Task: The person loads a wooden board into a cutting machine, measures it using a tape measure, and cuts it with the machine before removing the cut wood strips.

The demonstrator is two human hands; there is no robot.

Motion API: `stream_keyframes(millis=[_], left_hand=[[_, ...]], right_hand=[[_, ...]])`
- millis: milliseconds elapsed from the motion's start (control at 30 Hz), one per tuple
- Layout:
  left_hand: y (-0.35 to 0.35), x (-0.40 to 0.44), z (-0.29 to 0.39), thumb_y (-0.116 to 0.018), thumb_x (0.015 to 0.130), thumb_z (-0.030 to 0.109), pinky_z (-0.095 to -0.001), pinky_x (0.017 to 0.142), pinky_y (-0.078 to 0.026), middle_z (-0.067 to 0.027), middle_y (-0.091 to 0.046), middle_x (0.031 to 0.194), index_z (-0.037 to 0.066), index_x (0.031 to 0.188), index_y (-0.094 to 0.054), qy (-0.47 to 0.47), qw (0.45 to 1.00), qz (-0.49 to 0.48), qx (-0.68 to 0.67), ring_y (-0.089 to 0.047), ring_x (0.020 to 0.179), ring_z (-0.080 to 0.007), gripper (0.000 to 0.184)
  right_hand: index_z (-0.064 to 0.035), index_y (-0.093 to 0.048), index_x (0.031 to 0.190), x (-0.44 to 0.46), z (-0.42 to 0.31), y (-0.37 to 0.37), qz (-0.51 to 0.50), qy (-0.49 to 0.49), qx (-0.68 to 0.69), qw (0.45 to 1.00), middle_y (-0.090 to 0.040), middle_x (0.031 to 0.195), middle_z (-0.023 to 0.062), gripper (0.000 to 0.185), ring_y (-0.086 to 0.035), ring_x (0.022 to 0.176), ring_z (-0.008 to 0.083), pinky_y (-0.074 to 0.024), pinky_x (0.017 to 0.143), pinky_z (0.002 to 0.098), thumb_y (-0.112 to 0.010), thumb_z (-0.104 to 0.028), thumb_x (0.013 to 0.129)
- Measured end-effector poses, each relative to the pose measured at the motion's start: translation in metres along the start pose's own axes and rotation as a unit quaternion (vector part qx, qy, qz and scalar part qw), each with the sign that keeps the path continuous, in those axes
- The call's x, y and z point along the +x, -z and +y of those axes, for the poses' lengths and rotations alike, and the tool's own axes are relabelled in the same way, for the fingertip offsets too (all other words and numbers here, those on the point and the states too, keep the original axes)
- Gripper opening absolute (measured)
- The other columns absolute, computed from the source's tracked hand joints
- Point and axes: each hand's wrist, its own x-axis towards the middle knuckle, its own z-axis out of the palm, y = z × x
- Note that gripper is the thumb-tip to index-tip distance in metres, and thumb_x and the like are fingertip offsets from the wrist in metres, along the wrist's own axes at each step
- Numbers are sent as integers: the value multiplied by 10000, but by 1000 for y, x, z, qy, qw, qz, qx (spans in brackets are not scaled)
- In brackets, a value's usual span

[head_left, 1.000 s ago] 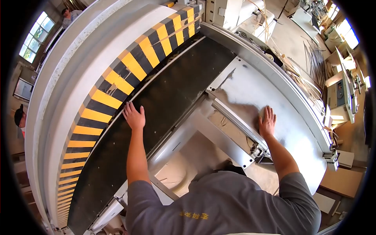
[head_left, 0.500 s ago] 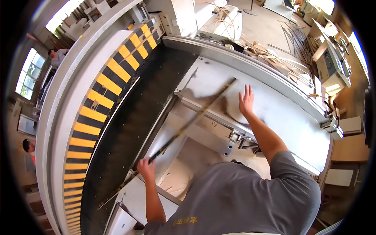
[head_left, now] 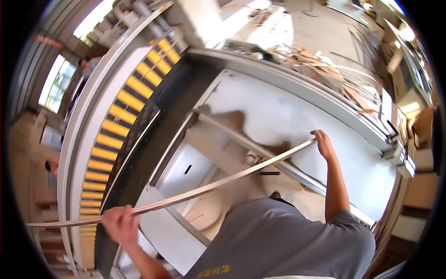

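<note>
A long, thin, pale strip (head_left: 225, 181) slants across the machine's frame in front of my body, bending slightly along its length. My left hand (head_left: 121, 225), somewhat blurred, is closed around it at the lower left, and the strip's far end sticks out past that hand. Near its other end, my right hand (head_left: 325, 145) pinches it between thumb and fingers. Beneath the strip lie the machine's grey metal tabletop (head_left: 278, 100), marked with dark patches, and an open gap in the frame.
A black conveyor bed (head_left: 158, 111) runs beside a guard with yellow and black stripes (head_left: 118, 125). Offcuts and scrap strips (head_left: 320, 69) lie behind the far metal rail (head_left: 297, 79). Two people are partly visible at far left, one in orange (head_left: 53, 167).
My right hand has gone from spread open above the tabletop to gripping the strip's end. My left hand has moved down and left, and the strip has swung to a flatter slant.
</note>
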Motion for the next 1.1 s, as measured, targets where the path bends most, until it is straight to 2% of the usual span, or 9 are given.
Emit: stream_keyframes(millis=[200, 400, 467, 667, 767, 867, 933, 1000, 1100], left_hand=[[7, 232, 29, -868, 678, -31, -696, 1136, -454, -134, -686, 1223, -16, 1141, -739, -290, 947, 135, 39, -701, 1178, -397, 482], [-24, 415, 245, -892, 699, 132, -578, 1077, -545, -89, -716, 1132, 84, 1106, -795, -513, 813, 200, -188, -733, 1141, -346, 422], [-27, 445, 314, -906, 702, 88, -575, 1205, -438, -99, -693, 1290, 95, 1223, -754, -544, 777, 232, -216, -648, 1311, -378, 543], [-105, 422, 372, -919, 694, 90, -539, 1272, -330, -103, -527, 1568, 167, 1425, -654, -478, 783, 135, -374, -460, 1483, -322, 781], [-165, 369, 345, -875, 771, 149, -532, 1236, -361, -121, -529, 1557, 132, 1388, -672, -421, 836, 11, -352, -480, 1443, -354, 650], [-228, 294, 292, -849, 808, 161, -522, 1188, -402, -139, -532, 1539, 102, 1361, -674, -300, 877, -117, -357, -495, 1401, -386, 584], [-275, 228, 239, -846, 810, 141, -507, 1188, -405, -140, -541, 1528, 81, 1354, -674, -222, 899, -163, -340, -492, 1404, -385, 573], [-270, 157, 197, -844, 817, 122, -499, 1187, -407, -134, -556, 1511, 66, 1345, -675, -82, 911, -229, -334, -493, 1408, -382, 557], [-280, 19, 115, -836, 824, 97, -476, 1197, -403, -142, -559, 1503, 43, 1298, -688, 137, 901, -276, -306, -494, 1407, -383, 499]], right_hand=[[-93, -623, 1390, -239, 100, 72, 3, 7, 232, 973, -560, 1270, 54, 487, -537, 1111, 187, -484, 1004, 333, -756, -75, 922], [-43, -648, 1260, -430, 161, -37, 114, -193, -13, 974, -691, 1127, 269, 382, -642, 1077, 472, -523, 931, 514, -655, -353, 1037], [-21, -652, 1136, -458, 178, -84, 112, -231, 148, 955, -702, 899, 155, 298, -685, 855, 279, -551, 786, 406, -631, -307, 1058], [-35, -625, 955, -393, 116, -40, 265, -129, 265, 918, -683, 780, 86, 553, -676, 750, 160, -547, 700, 340, -407, -506, 1148], [-64, -659, 1000, -260, 81, 162, 324, -30, 312, 893, -666, 818, 74, 452, -667, 766, 188, -557, 734, 349, -446, -446, 1114], [116, -524, 1383, -116, 32, 400, 353, 93, 540, 758, -676, 1299, 263, 582, -678, 1205, 361, -556, 1042, 381, -501, -392, 1100], [64, -499, 1367, -50, -22, 467, 548, 89, 532, 639, -667, 1088, 216, 500, -762, 948, 318, -646, 688, 407, -664, -246, 1011], [28, -561, 1257, 6, -36, 463, 546, 83, 416, 722, -680, 984, 129, 398, -725, 767, 262, -587, 575, 378, -690, -234, 987], [20, -618, 1372, 73, -59, 356, 495, 151, 178, 837, -724, 1144, 199, 492, -700, 983, 287, -573, 864, 422, -707, -258, 976]])
